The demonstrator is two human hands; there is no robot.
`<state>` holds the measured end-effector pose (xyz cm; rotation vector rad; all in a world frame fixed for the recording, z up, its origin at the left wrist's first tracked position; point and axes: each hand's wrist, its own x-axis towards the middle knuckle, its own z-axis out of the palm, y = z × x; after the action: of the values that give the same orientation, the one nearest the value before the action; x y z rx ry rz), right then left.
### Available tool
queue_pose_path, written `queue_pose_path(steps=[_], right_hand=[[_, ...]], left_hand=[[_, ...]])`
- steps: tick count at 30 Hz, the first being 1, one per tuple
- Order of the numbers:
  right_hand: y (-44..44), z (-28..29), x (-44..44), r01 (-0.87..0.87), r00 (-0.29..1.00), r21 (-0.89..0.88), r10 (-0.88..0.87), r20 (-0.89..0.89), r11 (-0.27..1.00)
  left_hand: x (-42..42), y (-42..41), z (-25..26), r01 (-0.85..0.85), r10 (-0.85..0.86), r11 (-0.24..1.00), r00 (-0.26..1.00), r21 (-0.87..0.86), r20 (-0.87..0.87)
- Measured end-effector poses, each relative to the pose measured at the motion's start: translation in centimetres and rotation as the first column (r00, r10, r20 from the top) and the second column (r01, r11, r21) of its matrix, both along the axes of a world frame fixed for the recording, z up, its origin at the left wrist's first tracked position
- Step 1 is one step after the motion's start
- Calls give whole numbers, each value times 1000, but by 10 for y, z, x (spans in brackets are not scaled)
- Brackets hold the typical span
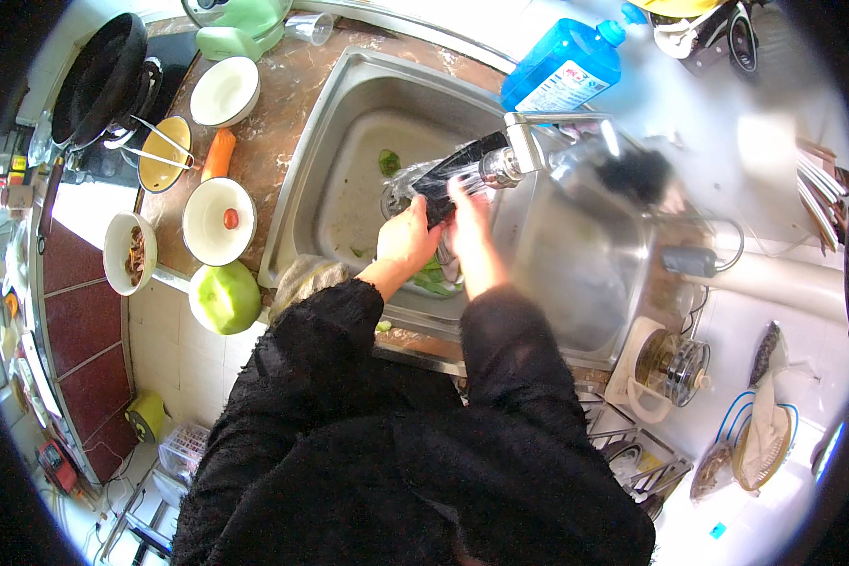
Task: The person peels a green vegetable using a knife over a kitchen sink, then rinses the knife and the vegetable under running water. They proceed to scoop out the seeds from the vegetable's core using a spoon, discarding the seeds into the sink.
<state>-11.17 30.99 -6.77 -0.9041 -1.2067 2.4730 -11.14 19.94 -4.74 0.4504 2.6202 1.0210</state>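
Note:
Under the running faucet (pixel 509 166), my left hand (pixel 407 240) grips the near end of a dark, flat, wet object (pixel 460 170), perhaps a knife blade or a black board; which one I cannot tell. My right hand (pixel 470 219) lies against the same end from the right, blurred, and its grip is partly hidden. Water splashes off the dark surface into the left basin of the steel sink (pixel 311 148). Green peelings (pixel 435 279) lie below my hands, and a green scrap (pixel 389 163) rests farther back in the basin.
Left of the sink stand a white bowl with a small red fruit (pixel 219 240), an empty white bowl (pixel 225 92), a carrot (pixel 218 154), a yellow bowl with tongs (pixel 163 173) and a partly peeled green vegetable (pixel 224 297). A blue soap bottle (pixel 566 67) stands behind the faucet.

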Motion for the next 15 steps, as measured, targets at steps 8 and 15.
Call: queue_pose_path(steps=[8, 15], right_hand=[[34, -27, -7, 68, 993, 176, -84, 85, 982], [78, -25, 2, -216, 962, 74, 199, 185, 974]], left_hand=[[-1, 9, 6, 60, -58, 996, 998, -70, 23], [11, 9, 1, -99, 90, 993, 988, 62, 127]])
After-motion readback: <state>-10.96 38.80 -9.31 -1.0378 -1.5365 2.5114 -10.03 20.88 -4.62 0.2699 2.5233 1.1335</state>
